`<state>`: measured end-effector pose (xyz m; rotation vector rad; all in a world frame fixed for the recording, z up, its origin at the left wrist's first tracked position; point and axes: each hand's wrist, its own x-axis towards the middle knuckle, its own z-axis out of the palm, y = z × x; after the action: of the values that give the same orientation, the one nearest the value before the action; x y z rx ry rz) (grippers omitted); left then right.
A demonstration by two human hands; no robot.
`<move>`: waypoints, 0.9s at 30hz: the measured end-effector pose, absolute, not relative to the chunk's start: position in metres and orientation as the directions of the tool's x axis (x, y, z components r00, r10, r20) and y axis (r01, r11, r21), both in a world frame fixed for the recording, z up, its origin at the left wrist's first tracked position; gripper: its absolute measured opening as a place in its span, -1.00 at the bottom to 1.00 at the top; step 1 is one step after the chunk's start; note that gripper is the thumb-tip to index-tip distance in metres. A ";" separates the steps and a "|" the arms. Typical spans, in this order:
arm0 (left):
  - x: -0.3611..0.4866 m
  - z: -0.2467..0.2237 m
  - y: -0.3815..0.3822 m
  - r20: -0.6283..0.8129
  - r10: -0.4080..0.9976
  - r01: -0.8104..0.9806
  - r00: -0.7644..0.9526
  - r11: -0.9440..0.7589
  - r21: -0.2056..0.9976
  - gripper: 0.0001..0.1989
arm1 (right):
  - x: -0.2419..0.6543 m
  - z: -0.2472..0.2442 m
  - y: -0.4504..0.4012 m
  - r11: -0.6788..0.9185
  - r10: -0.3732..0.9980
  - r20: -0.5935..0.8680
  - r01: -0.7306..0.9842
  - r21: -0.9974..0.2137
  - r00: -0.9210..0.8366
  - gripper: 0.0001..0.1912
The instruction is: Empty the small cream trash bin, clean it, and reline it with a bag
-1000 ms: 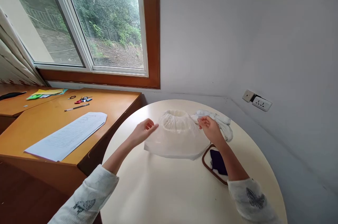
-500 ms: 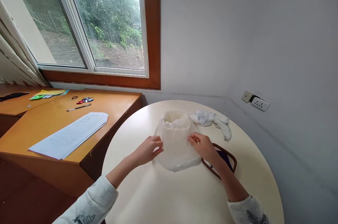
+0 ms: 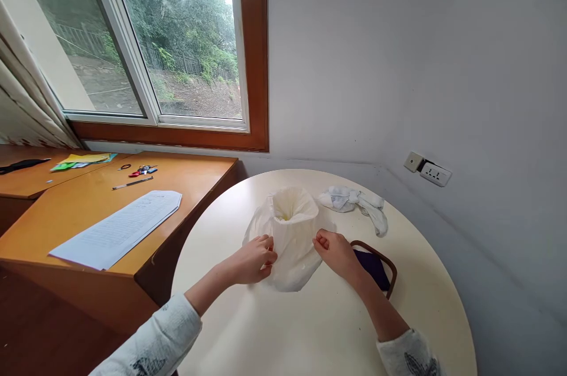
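A white, translucent plastic bag (image 3: 295, 249) stands in the middle of the round table. Its top forms a round opening with the film folded outward over a rim, and the loose skirt hangs down around the sides. Whatever supports it inside is mostly hidden. At the bag's left side, my left hand (image 3: 253, 259) has its fingers curled in and pinching the film. On the right side, my right hand (image 3: 333, 251) pinches the bag between thumb and fingertips.
Behind the bag on the right lies a knotted white plastic bag (image 3: 352, 199). A brown-framed object with dark fabric (image 3: 374, 267) rests beside my right forearm. The wooden desk (image 3: 199, 172) at left bears papers (image 3: 124, 228), a pen (image 3: 133, 183) and keys (image 3: 144, 170).
The bag's skirt has been drawn inward on the right and now bulges out at the left. Its opening shows wider. Both hands have dropped slightly towards me.
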<state>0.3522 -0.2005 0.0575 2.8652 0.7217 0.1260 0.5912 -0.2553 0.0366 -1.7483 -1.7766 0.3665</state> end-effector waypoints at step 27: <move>0.390 0.119 -0.117 -0.167 0.926 0.696 0.337 -0.126 0.707 -0.56 | 0.576 0.089 -0.237 0.522 0.770 0.546 0.819 -0.241 -0.330 -0.73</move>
<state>0.3902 -0.1173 0.1189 1.8877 1.4243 0.4098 0.5765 -0.2366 0.0891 -1.2865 -2.1492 -0.1031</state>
